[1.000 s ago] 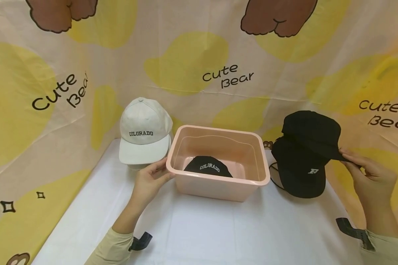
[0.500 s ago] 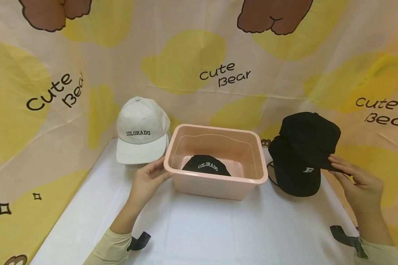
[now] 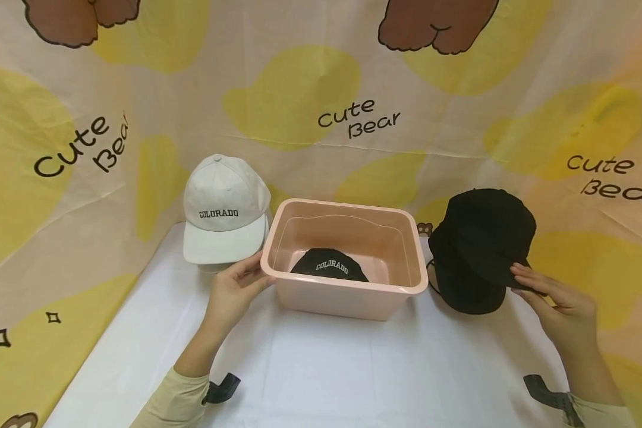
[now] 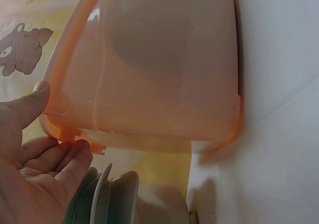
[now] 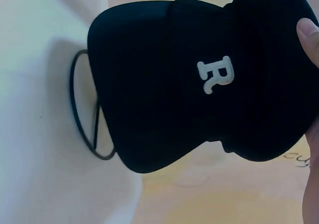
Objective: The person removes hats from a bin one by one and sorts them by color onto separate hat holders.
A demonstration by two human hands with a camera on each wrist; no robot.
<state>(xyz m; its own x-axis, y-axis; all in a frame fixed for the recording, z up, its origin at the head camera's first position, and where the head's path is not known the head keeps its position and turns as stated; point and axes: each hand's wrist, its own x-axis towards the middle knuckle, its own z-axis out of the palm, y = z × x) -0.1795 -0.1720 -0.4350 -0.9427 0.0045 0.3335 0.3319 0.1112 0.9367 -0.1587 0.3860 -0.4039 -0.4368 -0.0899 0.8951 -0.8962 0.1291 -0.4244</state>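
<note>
My right hand [image 3: 564, 312] pinches the brim of a black cap [image 3: 492, 226], thumb below and fingers on top. That cap overlaps a second black cap [image 3: 468, 291], whose white R shows in the right wrist view [image 5: 217, 74]. A black wire ring of a stand [image 5: 79, 109] shows under the lower cap's brim. My left hand [image 3: 235, 291] holds the rim of a pink plastic bin [image 3: 342, 303] at its front left corner, thumb in front and fingers at the side. Inside the bin lies a black cap lettered COLORADO [image 3: 329, 266], partly hidden by the front wall.
A white COLORADO cap [image 3: 224, 208] stands left of the bin, with more caps behind it [image 4: 124, 194] in the left wrist view. White cloth covers the table [image 3: 321, 368]. A printed curtain [image 3: 278, 89] hangs behind and on both sides.
My right hand has moved left and down with the black cap, which now covers the lower cap's logo in the head view. My left hand stays on the bin. The view has shifted slightly.
</note>
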